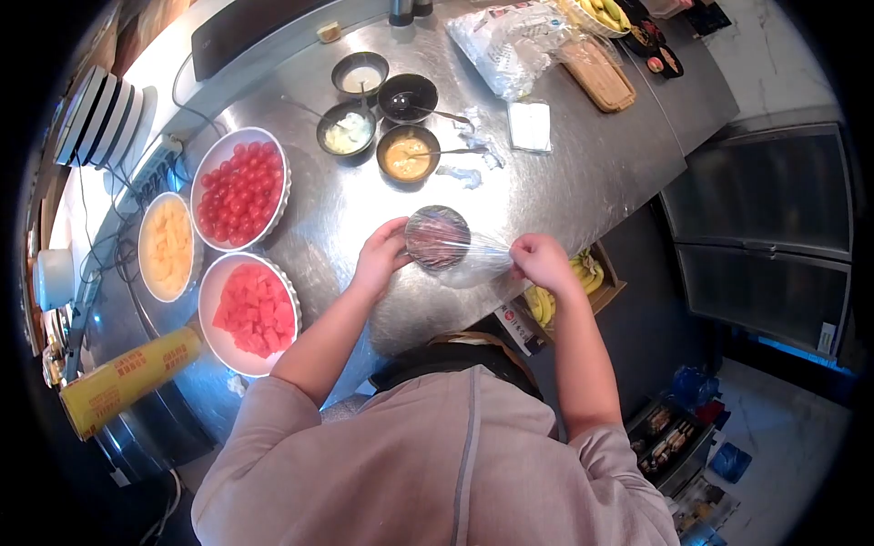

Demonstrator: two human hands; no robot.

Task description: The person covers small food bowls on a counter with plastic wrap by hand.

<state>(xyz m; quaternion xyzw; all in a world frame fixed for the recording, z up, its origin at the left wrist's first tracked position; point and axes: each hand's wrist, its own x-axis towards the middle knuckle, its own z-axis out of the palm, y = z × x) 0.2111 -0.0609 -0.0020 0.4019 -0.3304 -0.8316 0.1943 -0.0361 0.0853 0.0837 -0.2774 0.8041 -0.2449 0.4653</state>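
A small round bowl (438, 238) with dark reddish contents sits on the metal counter, clear plastic film stretched across its top. My left hand (382, 257) is at the bowl's left side, thumb and fingers curved against its rim. To the right, my right hand (539, 259) pinches the gathered end of the clear film (487, 259), which runs taut from the bowl. Just behind are a bowl of orange-yellow sauce (407, 156) with a spoon, a bowl with pale chunks (347, 129), a dark bowl (407, 97) and a bowl of white contents (360, 76).
White bowls of cherry tomatoes (240, 195), yellow fruit pieces (169, 246) and red fruit cubes (255, 308) stand left, near a yellow box (132, 378). A plastic bag (505, 45), wooden board (598, 77) and white packet (529, 126) lie behind. Bananas (587, 273) are below the counter's edge.
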